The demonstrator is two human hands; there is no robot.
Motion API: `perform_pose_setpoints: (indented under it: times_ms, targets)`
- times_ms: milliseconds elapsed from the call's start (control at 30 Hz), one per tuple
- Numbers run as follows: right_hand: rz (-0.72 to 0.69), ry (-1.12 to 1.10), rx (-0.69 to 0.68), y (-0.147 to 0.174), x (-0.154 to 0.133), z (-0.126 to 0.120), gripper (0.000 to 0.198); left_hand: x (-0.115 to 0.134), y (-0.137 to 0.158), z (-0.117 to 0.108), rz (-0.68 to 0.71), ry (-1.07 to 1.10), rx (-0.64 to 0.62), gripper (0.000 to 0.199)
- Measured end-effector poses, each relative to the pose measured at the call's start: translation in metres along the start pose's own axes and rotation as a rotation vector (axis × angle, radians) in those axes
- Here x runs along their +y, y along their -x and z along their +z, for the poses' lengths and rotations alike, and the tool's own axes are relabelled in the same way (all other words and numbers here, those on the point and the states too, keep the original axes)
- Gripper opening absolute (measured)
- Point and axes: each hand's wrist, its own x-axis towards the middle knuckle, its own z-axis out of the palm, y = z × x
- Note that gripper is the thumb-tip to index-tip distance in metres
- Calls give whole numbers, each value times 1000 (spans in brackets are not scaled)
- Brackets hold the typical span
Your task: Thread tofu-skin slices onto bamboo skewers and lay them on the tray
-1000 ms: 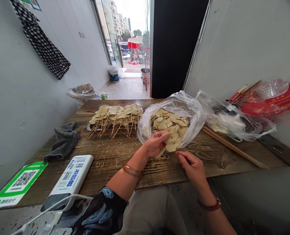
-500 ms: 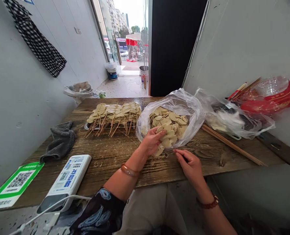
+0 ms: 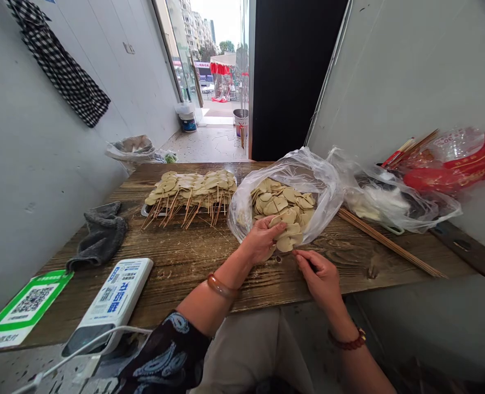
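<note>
My left hand [image 3: 262, 239] is closed around a skewer's worth of pale, round, thin slices [image 3: 290, 232] that look like potato, just in front of an open clear plastic bag [image 3: 242, 205]. More loose slices [image 3: 278, 203] are heaped in that bag. Close by on the right, my right hand [image 3: 318, 273] pinches thumb and finger at the low end of the held slices, on a thin skewer that is mostly hidden. Left of the bag, finished skewers of slices [image 3: 193, 189] lie stacked on a tray [image 3: 145, 210], sticks toward me.
Bare bamboo skewers [image 3: 390, 242] lie on the wooden table [image 3: 201, 257] at right, near a plastic bag [image 3: 390, 202] and red packaging [image 3: 451, 175]. A grey cloth [image 3: 103, 235], a white device [image 3: 115, 295] with a cable and a green QR card [image 3: 29, 306] are at left.
My left hand has shifted slightly right and toward my right hand with the slices. Less of the skewer shows between the slices and my right fingertips.
</note>
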Motion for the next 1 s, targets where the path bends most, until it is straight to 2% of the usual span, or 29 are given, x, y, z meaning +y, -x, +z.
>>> perform_pose_setpoints:
  times_ms: [133, 300, 367, 467, 567, 700, 833, 1000]
  targets:
    - [98, -43, 91, 3, -2, -2, 25, 8, 0, -5, 0, -42, 18, 38]
    - [260, -176, 315, 8, 2, 0, 35, 18, -4, -19, 132, -242, 220, 32]
    - [282, -223, 372, 8, 4, 2, 37, 17, -7, -25, 186, -432, 272, 25]
    - [289, -270, 418, 8, 5, 4, 39, 11, -11, -32, 257, -886, 283, 15]
    - [281, -261, 401, 8, 6, 4, 39, 6, -12, -34, 346, -1354, 228, 18]
    - [255, -220, 361, 8, 5, 1, 37, 1, -12, -34, 400, -1687, 152, 26]
    - [235, -225, 322, 8, 3, 0, 34, -2, -14, -32, 375, -1824, 184, 25]
    - [248, -220, 311, 7, 1, -1, 34, -4, -18, -35, 344, -1706, 255, 20]
